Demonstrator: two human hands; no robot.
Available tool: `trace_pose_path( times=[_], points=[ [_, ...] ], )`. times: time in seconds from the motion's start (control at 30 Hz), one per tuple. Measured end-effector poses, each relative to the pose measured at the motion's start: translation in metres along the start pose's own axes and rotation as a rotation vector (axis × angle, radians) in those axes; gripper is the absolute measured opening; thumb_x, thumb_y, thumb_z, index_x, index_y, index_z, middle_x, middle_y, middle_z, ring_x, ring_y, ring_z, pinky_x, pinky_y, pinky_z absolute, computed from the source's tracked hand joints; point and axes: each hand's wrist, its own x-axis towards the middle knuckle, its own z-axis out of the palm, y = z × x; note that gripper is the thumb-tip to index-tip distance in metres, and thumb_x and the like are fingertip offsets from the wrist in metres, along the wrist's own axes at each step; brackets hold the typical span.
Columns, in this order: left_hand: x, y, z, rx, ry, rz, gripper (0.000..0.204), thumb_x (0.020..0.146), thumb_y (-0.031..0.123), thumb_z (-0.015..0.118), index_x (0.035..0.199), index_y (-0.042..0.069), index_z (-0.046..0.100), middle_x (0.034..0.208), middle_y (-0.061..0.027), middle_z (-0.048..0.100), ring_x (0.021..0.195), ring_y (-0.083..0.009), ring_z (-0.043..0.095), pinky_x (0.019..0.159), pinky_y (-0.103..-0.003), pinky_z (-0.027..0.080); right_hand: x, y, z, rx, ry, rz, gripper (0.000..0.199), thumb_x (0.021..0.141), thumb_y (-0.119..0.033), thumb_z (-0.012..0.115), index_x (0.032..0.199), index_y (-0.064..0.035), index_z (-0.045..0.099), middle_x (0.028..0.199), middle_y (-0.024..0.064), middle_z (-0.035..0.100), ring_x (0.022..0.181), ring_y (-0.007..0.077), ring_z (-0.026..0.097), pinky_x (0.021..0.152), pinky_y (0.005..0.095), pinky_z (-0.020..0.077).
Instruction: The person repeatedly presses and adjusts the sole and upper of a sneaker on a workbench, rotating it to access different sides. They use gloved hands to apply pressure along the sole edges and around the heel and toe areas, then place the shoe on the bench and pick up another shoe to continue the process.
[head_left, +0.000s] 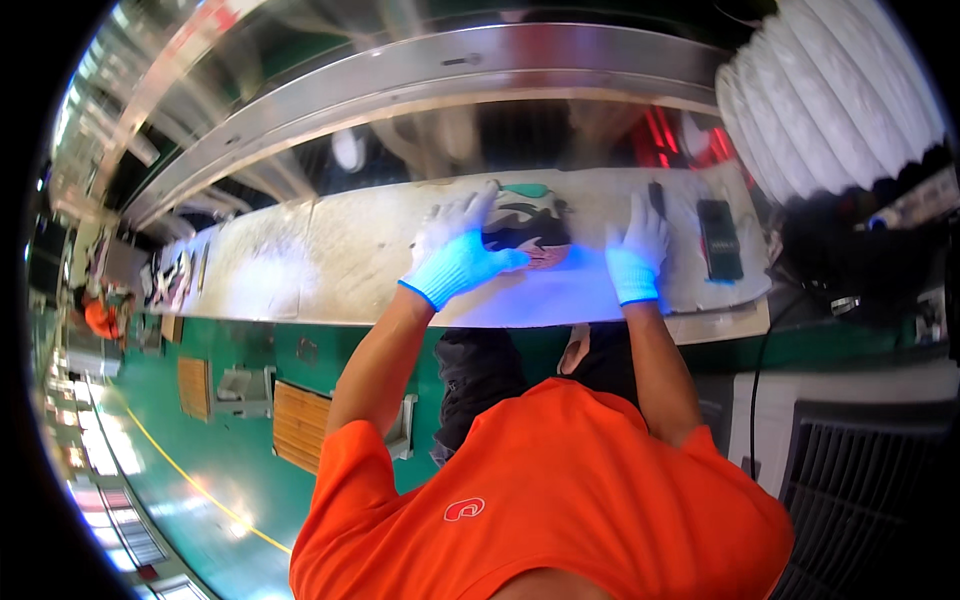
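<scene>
Two hands in white knit gloves with blue cuff edges are observed over a long, pale, stained worktop (370,240). The left hand (450,240) lies just beside a group of flat pieces, its fingers extended and spread, with the thumb reaching toward the lower left edge of the group; it is released, and whether the thumb presses on a piece cannot be told. The right hand (637,250) stands apart from the group on its right side, fingers extended forward and released, grasping nothing visible. Between the hands lies the group itself: a black-and-white patterned piece (522,228), a green piece (524,190) at its far edge and a pink piece (547,258) at its near edge. Blue light falls on both gloves and on the near part of the worktop. A slim black object (656,198) lies just beside the right hand's fingers. Farther right, a dark rectangular device (719,240) lies on the worktop, and a white ribbed duct (830,100) fills the upper right corner. Further pieces (172,280) lie at the worktop's left end.
</scene>
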Motion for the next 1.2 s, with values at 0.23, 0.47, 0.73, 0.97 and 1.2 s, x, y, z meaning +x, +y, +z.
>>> trace_pose_path(
  times=[0.23,0.47,0.73,0.97,1.2],
  points=[
    [0.032,0.004,0.015,-0.067,-0.322,-0.042,0.115,0.067,0.044,0.096,0.168,0.012,0.051,0.153,-0.0271,0.065,0.135,-0.0466,0.067,0.112,-0.051,0.056,0.036,0.041,0.009,-0.153,-0.012,0.151,0.083,0.096,-0.039,0.079,0.161,-0.0009,0.046,0.142,0.0286,0.067,0.129,0.0470,0.066,0.105,0.0584,0.0538],
    [0.048,-0.027,0.010,-0.331,-0.342,-0.027,0.115,0.064,0.035,0.101,0.166,0.006,0.055,0.138,-0.0230,0.077,0.125,-0.0328,0.076,0.110,-0.042,0.057,-0.046,-0.004,-0.033,0.627,-0.224,0.040,0.043,0.098,-0.040,0.082,0.120,-0.0035,0.076,0.104,0.0242,0.078,0.096,0.0452,0.077,0.081,0.0519,0.0602],
    [0.062,-0.043,0.013,-0.280,-0.370,-0.005,0.125,0.058,0.054,0.104,0.164,0.006,0.058,0.143,-0.0227,0.076,0.133,-0.0348,0.073,0.113,-0.043,0.055,-0.064,-0.037,-0.054,0.907,-0.367,-0.059,0.035,0.103,-0.037,0.079,0.116,-0.0044,0.077,0.096,0.0209,0.079,0.087,0.0411,0.078,0.076,0.0468,0.0603],
    [0.054,-0.034,0.013,-0.353,-0.364,-0.077,0.123,0.060,0.048,0.105,0.165,0.005,0.057,0.143,-0.0254,0.075,0.131,-0.0366,0.074,0.113,-0.042,0.056,-0.046,-0.042,-0.048,0.862,-0.468,-0.074,0.035,0.104,-0.037,0.077,0.109,-0.0028,0.075,0.093,0.0233,0.076,0.084,0.0431,0.076,0.072,0.0494,0.0576],
    [0.042,-0.030,0.015,-0.563,-0.305,-0.129,0.118,0.064,0.039,0.103,0.165,0.001,0.054,0.146,-0.0253,0.073,0.129,-0.0341,0.075,0.109,-0.042,0.058,-0.059,-0.021,-0.062,0.635,-0.521,-0.072,0.036,0.101,-0.042,0.078,0.110,-0.0069,0.077,0.096,0.0222,0.076,0.086,0.0437,0.075,0.077,0.0515,0.0584]
  ],
)
